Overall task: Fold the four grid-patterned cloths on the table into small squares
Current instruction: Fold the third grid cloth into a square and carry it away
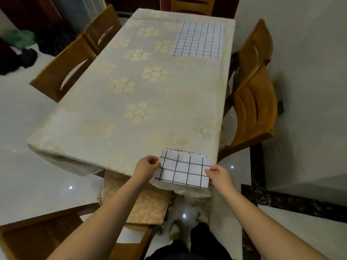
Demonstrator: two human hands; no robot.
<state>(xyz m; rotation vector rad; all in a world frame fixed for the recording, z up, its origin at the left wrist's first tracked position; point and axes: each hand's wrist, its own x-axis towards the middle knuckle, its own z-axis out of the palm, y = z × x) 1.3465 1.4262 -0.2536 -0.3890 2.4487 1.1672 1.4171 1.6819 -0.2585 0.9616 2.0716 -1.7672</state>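
The left hand (pixel 146 165) and right hand (pixel 218 175) each pinch an end of a folded cloth (pixel 185 170) at the table's (pixel 112 117) near edge. Its long axis runs left to right. More cloth (pixel 199 39) lies flat at the far right corner.

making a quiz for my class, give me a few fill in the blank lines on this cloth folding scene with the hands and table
1. The folded grid cloth at the table's near edge is held by ____ hands, the left hand and the right hand.
2. The other grid cloth lies flat near the table's far ____ corner.
3. The tablecloth has a ____ pattern.
4. The chairs are made of ____.

Missing words: both; right; floral; wood
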